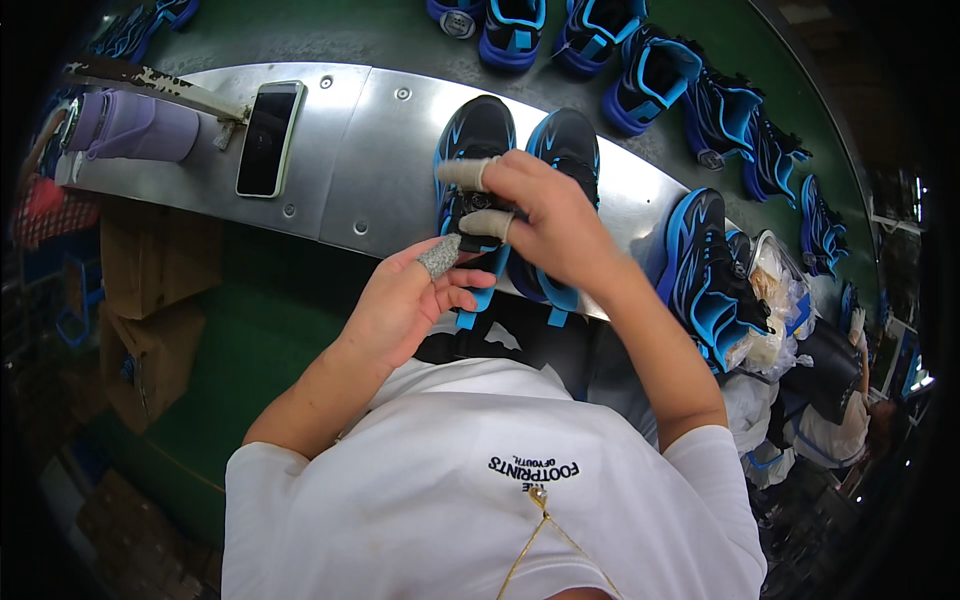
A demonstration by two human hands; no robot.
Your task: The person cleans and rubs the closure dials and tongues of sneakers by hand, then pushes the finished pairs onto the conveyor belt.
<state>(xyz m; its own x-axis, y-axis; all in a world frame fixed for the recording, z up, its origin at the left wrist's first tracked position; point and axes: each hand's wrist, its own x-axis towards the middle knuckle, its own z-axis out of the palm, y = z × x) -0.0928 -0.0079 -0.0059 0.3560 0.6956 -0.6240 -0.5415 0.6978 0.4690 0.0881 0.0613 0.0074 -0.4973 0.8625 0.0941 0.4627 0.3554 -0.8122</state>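
Step in hand, as I judge it: working the lace area of the left shoe (470, 190) of a black-and-blue pair at the near edge of the metal shelf (370, 130). My right hand (550, 220) pinches its upper with taped fingers (485, 224); my left hand (405, 305) grips the near end, thumb sleeved. The next move likely calls for steady tension.

1. My left hand (405, 300) reaches up toward 1 o'clock, its thumb wrapped in a grey cover and its fingers curled in.
2. My right hand (545, 225) arches toward 10 o'clock, two fingers (470, 172) taped beige and pinched shut.
3. Both forearms are bare, meeting near centre.
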